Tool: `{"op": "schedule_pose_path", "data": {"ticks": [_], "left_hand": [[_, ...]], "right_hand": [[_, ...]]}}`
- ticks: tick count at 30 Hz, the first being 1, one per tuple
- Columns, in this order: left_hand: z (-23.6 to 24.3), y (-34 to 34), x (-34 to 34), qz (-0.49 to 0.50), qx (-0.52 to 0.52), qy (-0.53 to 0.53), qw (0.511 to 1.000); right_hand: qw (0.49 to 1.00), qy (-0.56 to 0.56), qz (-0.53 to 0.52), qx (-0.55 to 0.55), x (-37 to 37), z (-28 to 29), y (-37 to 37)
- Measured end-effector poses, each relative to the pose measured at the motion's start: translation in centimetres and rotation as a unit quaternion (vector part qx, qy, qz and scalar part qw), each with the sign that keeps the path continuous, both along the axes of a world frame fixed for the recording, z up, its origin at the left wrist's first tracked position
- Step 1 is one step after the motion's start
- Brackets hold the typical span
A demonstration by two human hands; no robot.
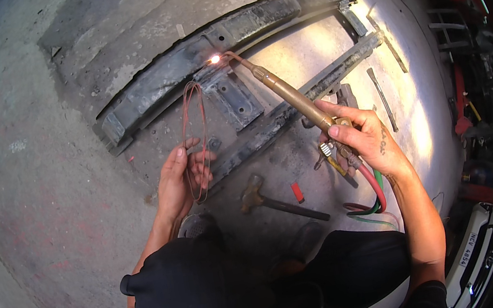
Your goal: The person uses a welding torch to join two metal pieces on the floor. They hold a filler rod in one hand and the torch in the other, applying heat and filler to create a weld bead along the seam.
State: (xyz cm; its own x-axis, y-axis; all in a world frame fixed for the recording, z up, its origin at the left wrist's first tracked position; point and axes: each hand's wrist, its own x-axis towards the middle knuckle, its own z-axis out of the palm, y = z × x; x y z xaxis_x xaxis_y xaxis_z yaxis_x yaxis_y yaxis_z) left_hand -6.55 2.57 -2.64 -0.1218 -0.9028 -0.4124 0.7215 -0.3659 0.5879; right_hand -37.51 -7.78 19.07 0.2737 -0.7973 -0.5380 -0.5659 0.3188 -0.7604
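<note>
The head view is looking down at a person crouching over a grey concrete floor [45, 201]. The right hand [363, 137] is closing tight around the handle of a long brass torch [288, 94], with the fingers curling under it and the thumb pressing on top. The torch is pointing up and to the left, and its thin bent tip is making a small bright flame [214, 59]. The flame is touching a long, dark, dirty metal bar [195, 57] that is lying across the floor. A flat metal plate [232, 96] is sticking out from the bar just below the flame. A second dark bar [308, 98] is lying lower down, passing under the torch. A red hose [376, 189] and a green hose [368, 215] are hanging from the back of the torch, below the right hand, and curling on the floor. The left hand [183, 175] is half open, with the fingers loosely bending around a thin reddish wire [196, 129]. The wire is making a long loop that is reaching up from the hand toward the flame. A hammer [275, 200] is lying on the floor between the two hands, near the person's knees. A small red piece [297, 192] is lying just beside the hammer's handle. The person's black cap [197, 293] is filling the bottom of the picture.
</note>
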Motion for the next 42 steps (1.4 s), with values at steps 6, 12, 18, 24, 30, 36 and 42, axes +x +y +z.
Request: {"op": "schedule_pose_path", "data": {"ticks": [6, 12, 18, 24, 30, 36, 42], "left_hand": [[-0.21, -0.27, -0.05, -0.004, -0.005, 0.001, 1.0], [-0.32, -0.63, -0.37, 0.001, 0.003, -0.01, 1.0], [-0.72, -0.76, -0.23, -0.002, -0.007, 0.009, 1.0], [-0.62, -0.79, -0.16, -0.006, -0.007, 0.004, 1.0], [-0.68, -0.81, -0.21, -0.004, -0.004, 0.004, 1.0], [-0.84, -0.84, -0.16, -0.002, -0.009, 0.007, 1.0], [-0.72, -0.89, -0.13, 0.0, -0.013, 0.012, 1.0]], "right_hand": [[1.0, 0.009, -0.001, -0.002, 0.16, 0.18, 0.12], [1.0, 0.001, -0.015, 0.005, 0.2, 0.22, 0.2], [1.0, -0.006, -0.017, 0.005, -0.01, 0.09, 0.17], [1.0, 0.0, -0.015, 0.008, 0.12, 0.21, 0.17], [1.0, -0.004, -0.011, 0.005, 0.13, 0.16, 0.21], [1.0, -0.003, -0.015, 0.01, 0.06, 0.1, 0.22], [1.0, -0.006, -0.01, 0.01, 0.1, 0.2, 0.18]]}}
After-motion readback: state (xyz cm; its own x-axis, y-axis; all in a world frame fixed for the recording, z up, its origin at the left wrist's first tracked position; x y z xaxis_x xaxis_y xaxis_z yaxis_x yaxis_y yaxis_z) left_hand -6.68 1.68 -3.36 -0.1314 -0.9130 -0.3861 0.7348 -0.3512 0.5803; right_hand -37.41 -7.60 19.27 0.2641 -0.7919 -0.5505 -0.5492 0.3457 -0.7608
